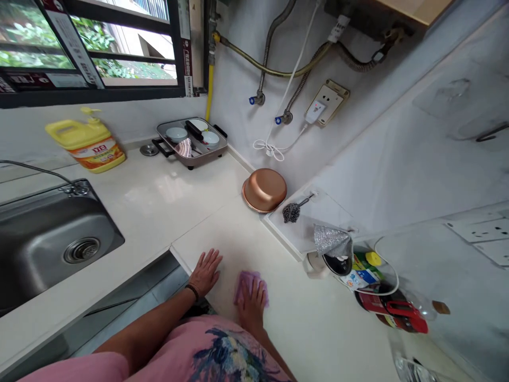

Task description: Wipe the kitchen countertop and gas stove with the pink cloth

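Observation:
My right hand (252,306) presses a pink cloth (245,277) flat against the white countertop (214,228), its fingers lying over the folded fabric. Near the counter's front edge, my left hand (204,275) rests palm down with the fingers stretched out and nothing in it. A dark bracelet circles the left wrist. Beyond both hands, an upturned copper-coloured basin (265,190) sits by the wall, beside a steel wool scrubber (291,213) hanging from a hook.
At the left is a steel sink (35,228), with a yellow detergent jug (89,140) behind it. An electric pan (194,142) holding bowls stands in the corner. Along the right wall are a silvery cloth (333,241), a pot (338,264) and several bottles (392,305).

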Demonstrator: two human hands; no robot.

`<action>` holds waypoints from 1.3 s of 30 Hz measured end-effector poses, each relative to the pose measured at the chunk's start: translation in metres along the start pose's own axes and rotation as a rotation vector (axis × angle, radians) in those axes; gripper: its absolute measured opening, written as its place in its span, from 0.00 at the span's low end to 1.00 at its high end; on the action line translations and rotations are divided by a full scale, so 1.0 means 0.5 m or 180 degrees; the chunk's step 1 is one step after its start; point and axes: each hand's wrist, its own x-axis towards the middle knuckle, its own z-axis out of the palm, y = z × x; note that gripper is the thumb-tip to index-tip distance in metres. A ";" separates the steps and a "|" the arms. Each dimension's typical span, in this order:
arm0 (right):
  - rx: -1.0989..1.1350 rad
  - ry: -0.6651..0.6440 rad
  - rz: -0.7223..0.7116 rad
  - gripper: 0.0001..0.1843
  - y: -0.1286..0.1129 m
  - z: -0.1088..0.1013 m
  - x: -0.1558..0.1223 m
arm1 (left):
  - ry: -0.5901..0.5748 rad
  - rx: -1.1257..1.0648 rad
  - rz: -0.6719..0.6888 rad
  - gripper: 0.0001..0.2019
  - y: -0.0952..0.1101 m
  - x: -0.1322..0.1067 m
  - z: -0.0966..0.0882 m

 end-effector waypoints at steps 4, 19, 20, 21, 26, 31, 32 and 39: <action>-0.0076 0.0014 -0.0552 0.34 -0.003 0.035 -0.063 | -0.0004 -0.0073 -0.0007 0.27 0.000 0.001 0.000; -0.0051 -0.0178 0.0049 0.36 0.072 -0.119 0.305 | -0.0141 0.0016 -0.0118 0.31 0.005 -0.004 0.007; -0.0023 -0.0167 0.0122 0.36 0.077 -0.126 0.331 | -0.0136 0.0057 -0.0092 0.31 0.003 -0.005 0.011; 0.0009 -0.0146 0.0209 0.36 0.080 -0.132 0.354 | -0.0125 0.0095 -0.0057 0.31 0.001 -0.006 0.013; 0.0174 0.0009 0.0459 0.37 0.076 -0.146 0.413 | -0.0073 0.0127 -0.0013 0.31 0.004 -0.005 0.002; 0.0219 0.0056 0.0367 0.34 0.011 -0.130 0.347 | -0.0143 0.0198 -0.0056 0.34 0.011 -0.003 -0.009; 0.0205 0.0076 0.0231 0.33 -0.008 -0.121 0.316 | -0.0154 0.0212 -0.0056 0.35 0.011 -0.003 -0.008; 0.0324 -0.0081 -0.1122 0.35 -0.107 -0.038 0.071 | -0.0093 0.0194 0.0023 0.33 0.002 -0.005 0.008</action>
